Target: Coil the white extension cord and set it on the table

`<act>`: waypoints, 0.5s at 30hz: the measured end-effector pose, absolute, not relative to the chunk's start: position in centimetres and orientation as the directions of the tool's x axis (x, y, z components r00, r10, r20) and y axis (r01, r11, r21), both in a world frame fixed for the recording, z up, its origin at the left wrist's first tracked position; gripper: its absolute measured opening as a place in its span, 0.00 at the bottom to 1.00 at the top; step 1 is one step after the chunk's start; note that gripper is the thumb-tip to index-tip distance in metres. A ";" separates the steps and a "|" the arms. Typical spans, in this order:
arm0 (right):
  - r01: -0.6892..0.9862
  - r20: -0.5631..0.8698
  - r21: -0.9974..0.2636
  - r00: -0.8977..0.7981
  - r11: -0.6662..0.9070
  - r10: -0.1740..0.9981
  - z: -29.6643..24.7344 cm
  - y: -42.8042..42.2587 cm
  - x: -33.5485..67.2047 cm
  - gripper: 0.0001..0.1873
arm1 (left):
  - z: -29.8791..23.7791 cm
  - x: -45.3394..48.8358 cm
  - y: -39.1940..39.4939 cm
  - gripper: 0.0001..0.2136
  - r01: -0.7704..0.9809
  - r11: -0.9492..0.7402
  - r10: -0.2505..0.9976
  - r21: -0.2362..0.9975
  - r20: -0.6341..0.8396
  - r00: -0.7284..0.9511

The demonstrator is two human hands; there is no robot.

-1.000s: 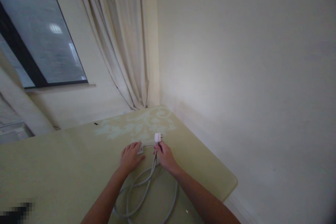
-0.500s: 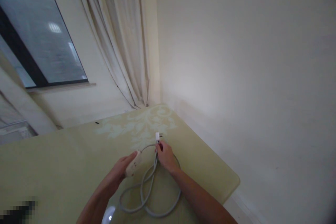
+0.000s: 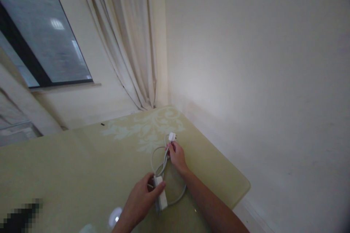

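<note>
Now your left hand (image 3: pixel 142 200) closes around the white power block (image 3: pixel 162 199) low over the pale green surface (image 3: pixel 68 167), while your right hand (image 3: pixel 177 154) pinches the grey cable (image 3: pixel 153 154) just below its plug (image 3: pixel 172 137), which keeps the loops gathered between them.

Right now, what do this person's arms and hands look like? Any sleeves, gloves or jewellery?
Both arms are bare. The left hand and the right hand wear no gloves, and no sleeve shows up to the picture's lower edge. No watch or bracelet can be made out; the picture is too soft to rule out a thin ring.
</note>
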State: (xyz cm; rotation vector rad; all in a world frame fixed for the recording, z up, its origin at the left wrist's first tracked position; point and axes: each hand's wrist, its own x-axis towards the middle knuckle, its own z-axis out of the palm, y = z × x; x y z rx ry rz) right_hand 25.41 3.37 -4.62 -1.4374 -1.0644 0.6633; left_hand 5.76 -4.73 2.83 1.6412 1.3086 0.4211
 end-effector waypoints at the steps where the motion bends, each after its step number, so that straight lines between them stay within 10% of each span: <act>1: 0.204 0.168 -0.975 0.419 0.088 0.892 -4.6 3.3 25.4 0.18 | 2.6 6.1 -4.9 0.29 0.641 -0.042 0.908 0.766 -0.238 0.343; 5: 0.177 0.169 -0.979 0.403 0.104 0.900 -4.4 2.8 25.5 0.18 | 2.3 5.0 -4.7 0.26 0.817 -0.066 0.972 0.572 -0.150 0.183; 15: 0.204 0.201 -0.971 0.408 0.125 0.891 -4.7 2.8 25.2 0.17 | 0.2 1.4 -2.9 0.32 0.521 0.025 0.991 0.853 -0.089 0.099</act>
